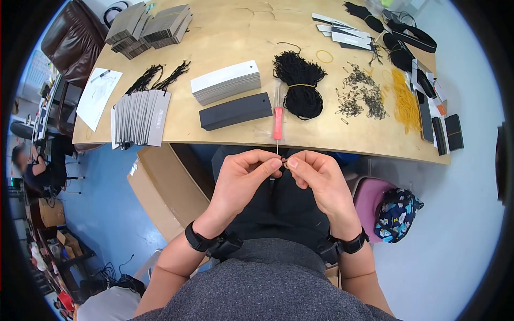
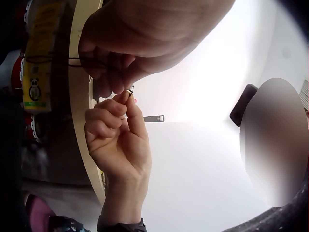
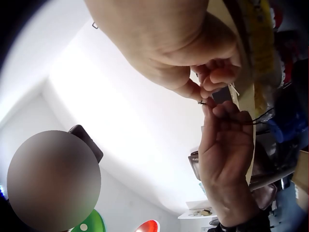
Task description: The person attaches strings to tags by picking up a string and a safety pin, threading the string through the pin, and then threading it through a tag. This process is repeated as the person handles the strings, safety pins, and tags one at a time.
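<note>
Above the lap, just off the table's front edge, the left hand [image 1: 241, 179] and right hand [image 1: 321, 179] meet fingertip to fingertip. A thin black cord [image 2: 73, 62] runs from the left hand [image 2: 154, 34] in the left wrist view, pinched between its thumb and fingers. Between the fingertips a tiny metal pin [image 2: 131, 90] pokes out, and the right hand [image 2: 118, 140] pinches it. In the right wrist view the left hand [image 3: 227, 150] has the cord [image 3: 260, 122] across its fingers. How pin and cord join is hidden by the fingers.
On the table [image 1: 225, 21] lie a black cord bundle [image 1: 302, 85], loose pins [image 1: 364, 91], a red-handled tool [image 1: 278, 123], white tags [image 1: 227, 83], dark tags [image 1: 235, 111], corded tags [image 1: 142, 117] and yellow bands [image 1: 404, 101]. A cardboard box [image 1: 160, 187] stands below left.
</note>
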### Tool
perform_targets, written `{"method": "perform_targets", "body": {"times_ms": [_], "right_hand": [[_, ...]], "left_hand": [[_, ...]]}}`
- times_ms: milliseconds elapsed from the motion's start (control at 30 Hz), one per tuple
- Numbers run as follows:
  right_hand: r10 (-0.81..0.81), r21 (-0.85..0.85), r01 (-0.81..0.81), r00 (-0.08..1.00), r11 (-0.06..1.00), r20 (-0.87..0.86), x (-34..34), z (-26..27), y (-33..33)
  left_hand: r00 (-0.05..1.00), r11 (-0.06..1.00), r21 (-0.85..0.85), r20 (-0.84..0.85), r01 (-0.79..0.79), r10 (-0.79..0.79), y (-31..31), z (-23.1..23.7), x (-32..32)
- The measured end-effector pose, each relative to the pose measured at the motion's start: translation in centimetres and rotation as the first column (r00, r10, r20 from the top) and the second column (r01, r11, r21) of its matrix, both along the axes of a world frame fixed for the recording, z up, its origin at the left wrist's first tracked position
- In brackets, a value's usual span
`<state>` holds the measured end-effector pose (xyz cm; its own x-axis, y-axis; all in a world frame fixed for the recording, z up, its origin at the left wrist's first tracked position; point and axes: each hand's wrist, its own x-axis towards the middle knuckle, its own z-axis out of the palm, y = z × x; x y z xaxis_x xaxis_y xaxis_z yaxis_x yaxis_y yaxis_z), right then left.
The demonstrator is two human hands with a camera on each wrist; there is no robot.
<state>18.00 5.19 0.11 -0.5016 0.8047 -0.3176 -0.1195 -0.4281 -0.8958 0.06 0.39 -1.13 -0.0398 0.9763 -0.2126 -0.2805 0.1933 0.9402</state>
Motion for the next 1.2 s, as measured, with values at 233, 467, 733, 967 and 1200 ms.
{"method": "perform_targets", "body": {"times_ms": [233, 467, 733, 967, 1200], "right_hand": [[0.035, -0.039, -0.035, 0.999, 0.999, -0.006, 0.3, -0.1, 0.3], [0.091, -0.046, -0.09, 0.996, 0.995, 0.023, 0.6, -0.1, 0.5], [0.095, -0.039, -0.091, 0.991, 0.995, 0.096, 0.6, 0.3, 0.5], [0.108, -0.032, -0.106, 0.991, 0.994, 0.081, 0.7, 0.0, 0.4], [-0.055, 0.334, -0.097, 0.906, 0.938, 0.419, 0.2, 1.2, -0.6]], "left_hand": [[0.996, 0.999, -0.002, -0.072, 0.053, -0.053, 0.2, 0.3, -0.4], [0.959, 0.99, 0.023, -0.255, 0.138, -0.128, 0.3, 1.0, -1.0], [0.968, 0.992, -0.011, -0.219, 0.124, -0.124, 0.3, 1.0, -0.9], [0.954, 0.987, -0.032, -0.254, 0.155, -0.158, 0.5, 1.3, -1.2], [0.977, 0.99, -0.065, -0.167, 0.122, -0.131, 0.3, 1.0, -1.0]]}}
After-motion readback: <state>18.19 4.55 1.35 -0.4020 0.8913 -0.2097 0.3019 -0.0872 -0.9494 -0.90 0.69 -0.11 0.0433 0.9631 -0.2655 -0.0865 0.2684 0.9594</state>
